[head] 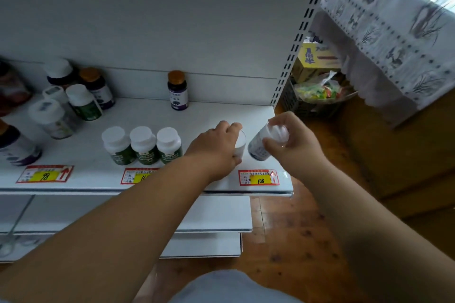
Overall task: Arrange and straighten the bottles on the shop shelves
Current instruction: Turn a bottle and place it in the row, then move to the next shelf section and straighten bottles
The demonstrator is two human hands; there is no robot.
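Your two bare forearms reach forward from the bottom of the view toward a white shop shelf (172, 115). Your left hand (216, 147) rests over a white bottle (240, 145) standing near the shelf's front right corner; the fingers curl down around its top and side, grasping it, and most of the bottle is hidden behind the hand. Your right hand (293, 142) grips a second white bottle (264, 142) by its cap end, fingers and thumb wrapped round the lid. This bottle leans, its base down toward the shelf just beside the first bottle; whether the base touches the shelf cannot be told.

To the left of your left hand, three white-capped bottles with green labels (144, 145) stand upright in a tidy row along the front edge, touching or nearly touching. Behind them, near the back panel, a single dark bottle with a brown cap (177, 91) stands alone. Further left, a loose cluster of mixed bottles (73, 98) crowds together.

Red and yellow price tags sit on the shelf lip; the one below your hands (258, 177) reads 108. Beyond the shelf's right end, a dark basket (295, 103) holds a plastic bag, with a yellow box (315, 61) above it, on a wooden floor (295, 241).
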